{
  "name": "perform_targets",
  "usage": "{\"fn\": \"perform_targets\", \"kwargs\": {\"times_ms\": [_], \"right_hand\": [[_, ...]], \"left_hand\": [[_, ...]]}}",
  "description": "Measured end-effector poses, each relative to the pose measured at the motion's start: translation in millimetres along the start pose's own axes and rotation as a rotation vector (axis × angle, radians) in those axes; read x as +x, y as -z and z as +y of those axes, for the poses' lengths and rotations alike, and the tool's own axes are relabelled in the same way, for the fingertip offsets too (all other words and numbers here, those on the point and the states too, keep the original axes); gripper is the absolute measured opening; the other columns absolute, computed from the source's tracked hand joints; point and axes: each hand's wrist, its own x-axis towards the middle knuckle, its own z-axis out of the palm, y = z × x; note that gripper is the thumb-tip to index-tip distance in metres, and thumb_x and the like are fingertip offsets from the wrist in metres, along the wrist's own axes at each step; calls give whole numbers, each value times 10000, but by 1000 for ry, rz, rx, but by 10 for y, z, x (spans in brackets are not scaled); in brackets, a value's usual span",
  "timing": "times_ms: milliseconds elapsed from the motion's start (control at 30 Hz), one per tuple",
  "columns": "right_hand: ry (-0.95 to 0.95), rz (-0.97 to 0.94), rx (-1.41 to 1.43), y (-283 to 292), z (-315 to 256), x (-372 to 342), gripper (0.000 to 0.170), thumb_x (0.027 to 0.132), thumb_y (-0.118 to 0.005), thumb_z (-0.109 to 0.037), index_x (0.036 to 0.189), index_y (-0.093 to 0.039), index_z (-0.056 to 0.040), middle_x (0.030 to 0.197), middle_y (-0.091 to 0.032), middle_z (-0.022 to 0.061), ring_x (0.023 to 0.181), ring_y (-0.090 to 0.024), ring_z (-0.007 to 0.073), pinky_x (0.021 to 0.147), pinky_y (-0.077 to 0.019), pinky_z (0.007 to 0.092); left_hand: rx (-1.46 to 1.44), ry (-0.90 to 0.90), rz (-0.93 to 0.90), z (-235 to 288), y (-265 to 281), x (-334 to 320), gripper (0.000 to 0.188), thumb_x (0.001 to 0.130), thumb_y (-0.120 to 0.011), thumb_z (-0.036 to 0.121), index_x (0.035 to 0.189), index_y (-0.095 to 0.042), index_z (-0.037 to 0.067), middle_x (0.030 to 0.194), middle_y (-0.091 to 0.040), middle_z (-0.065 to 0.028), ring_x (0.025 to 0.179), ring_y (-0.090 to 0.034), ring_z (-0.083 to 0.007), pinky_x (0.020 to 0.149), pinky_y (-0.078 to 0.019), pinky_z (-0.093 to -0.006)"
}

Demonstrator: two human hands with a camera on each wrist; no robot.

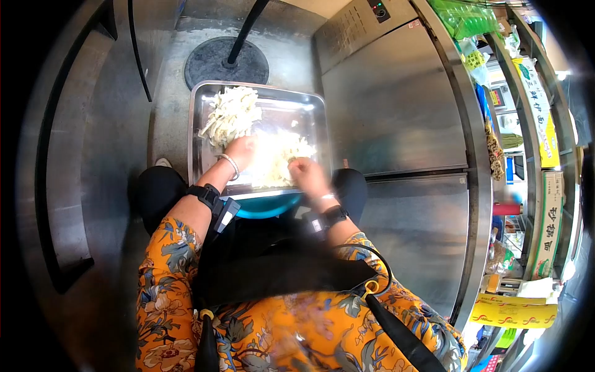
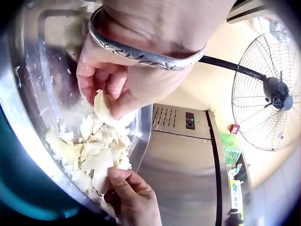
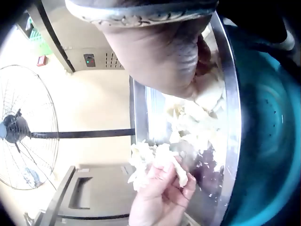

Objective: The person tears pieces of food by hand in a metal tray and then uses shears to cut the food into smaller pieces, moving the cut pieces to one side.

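A metal tray (image 1: 194,133) in front of the person holds two heaps of pale, torn, flat food pieces. The looser heap (image 1: 230,118) lies toward the far left; the other heap (image 1: 279,162) is nearer, between the hands. My left hand (image 1: 242,152) is over the tray, its thumb and fingers pinching a pale piece (image 2: 102,106) in the left wrist view. At the near heap's right side, my right hand (image 1: 310,177) pinches another flat piece (image 2: 101,178) between thumb and fingers. In the right wrist view, the right palm hides most of its own fingers.
A teal basin (image 1: 266,208) sits under the tray's near edge, between the knees. Steel cabinet doors (image 1: 396,105) stand on the right, and a steel panel (image 1: 99,136) on the left. Beyond the tray is a fan's round base (image 1: 204,65). Packed shelves (image 1: 527,155) line the far right.
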Motion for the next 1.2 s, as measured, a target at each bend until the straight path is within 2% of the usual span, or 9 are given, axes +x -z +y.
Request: {"fn": "perform_targets", "kwargs": {"times_ms": [33, 200, 300, 333, 467, 700, 867, 967, 1200], "right_hand": [[-125, -41, 41, 48, -51, -13, 202, 762, -675, -181, 907, -634, -47, 802, -623, 146, 774, -600, 285, 692, -475, 368], [65, -31, -212, 17, -103, -134, 211, 804, -663, -132, 967, -614, -9, 852, -651, 96, 760, -601, 170, 708, -475, 291], [72, -72, -169, -20, -110, -91, 203, 791, -669, -128, 949, -595, -25, 802, -637, 60, 708, -582, 140, 657, -470, 285], [75, -73, -37, -62, 16, -33, 210, 782, -669, -131, 942, -582, -26, 771, -627, 58, 678, -577, 138, 634, -468, 296], [-142, -171, 396, 125, -2, 22, 182, 791, -647, -117, 943, -594, -31, 768, -619, 39, 662, -562, 112, 616, -469, 286], [3, 257, 141, 249, 179, 196, 291, 808, -628, -59, 1096, -590, -39, 912, -644, 56, 780, -611, 135, 699, -499, 269], [69, 173, -240, 90, 307, 343, 415, 761, -689, -120, 1146, -570, -18, 934, -655, 99, 830, -625, 157, 735, -503, 294], [-159, -49, 92, 221, -151, 211, 397, 774, -675, -121, 1145, -577, -24, 936, -657, 77, 821, -617, 142, 729, -496, 286], [-77, -79, 326, 361, -179, 126, 284, 836, -638, -129, 1097, -610, -19, 972, -656, 47, 837, -595, 120, 776, -468, 262]], "left_hand": [[63, -28, -30, 60, 17, -23, 201, 721, -651, -7, 911, -595, 29, 778, -602, -40, 706, -586, -138, 614, -485, -278], [428, -258, -143, 688, 34, -470, 149, 667, -678, 133, 789, -613, 75, 698, -609, -117, 676, -603, -293, 616, -471, -367], [663, -310, -151, 280, -271, -478, 227, 675, -663, 78, 894, -606, 86, 934, -594, -129, 853, -595, -335, 757, -487, -405], [478, -169, -180, 386, -268, -530, 283, 688, -633, 42, 964, -601, 97, 1028, -558, -131, 927, -580, -340, 813, -481, -406], [493, -131, -165, 414, -282, -522, 305, 691, -611, 37, 988, -609, 105, 980, -587, -130, 923, -588, -335, 795, -489, -406], [409, -268, 65, 582, -137, -463, 236, 721, -659, 131, 943, -641, 52, 861, -650, -154, 791, -628, -329, 715, -509, -373], [224, -97, 150, 649, 34, -294, 266, 788, -673, 185, 936, -634, -33, 764, -668, -136, 619, -626, -160, 608, -501, -295], [127, -38, 108, 498, 18, -199, 240, 805, -643, 132, 971, -626, -41, 808, -679, -133, 673, -638, -151, 627, -507, -302], [103, -64, 147, 355, -15, -105, 270, 826, -596, 48, 1069, -574, -67, 955, -671, -139, 763, -650, -163, 650, -519, -281]]}}
